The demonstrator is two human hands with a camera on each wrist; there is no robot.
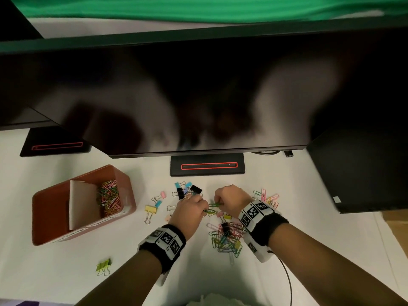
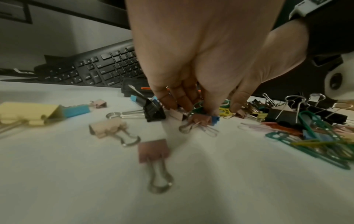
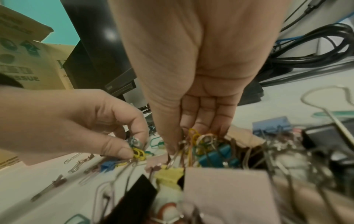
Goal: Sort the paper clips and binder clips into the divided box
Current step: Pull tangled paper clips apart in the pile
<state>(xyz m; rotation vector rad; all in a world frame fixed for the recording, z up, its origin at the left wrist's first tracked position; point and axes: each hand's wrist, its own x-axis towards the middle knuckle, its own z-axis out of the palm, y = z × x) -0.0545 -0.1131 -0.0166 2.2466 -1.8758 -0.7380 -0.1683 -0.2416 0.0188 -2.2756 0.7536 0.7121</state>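
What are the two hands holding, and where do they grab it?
Both hold paper clips. The left hand pinches a few between thumb and fingertips. The right hand pinches a tangled bunch at its top.

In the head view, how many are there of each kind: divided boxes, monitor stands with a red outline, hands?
Divided box: 1
Monitor stands: 2
Hands, left hand and right hand: 2
Total: 5

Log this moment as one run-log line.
left hand: pinching paper clips | right hand: pinching paper clips | box: paper clips in one compartment | binder clips: on table
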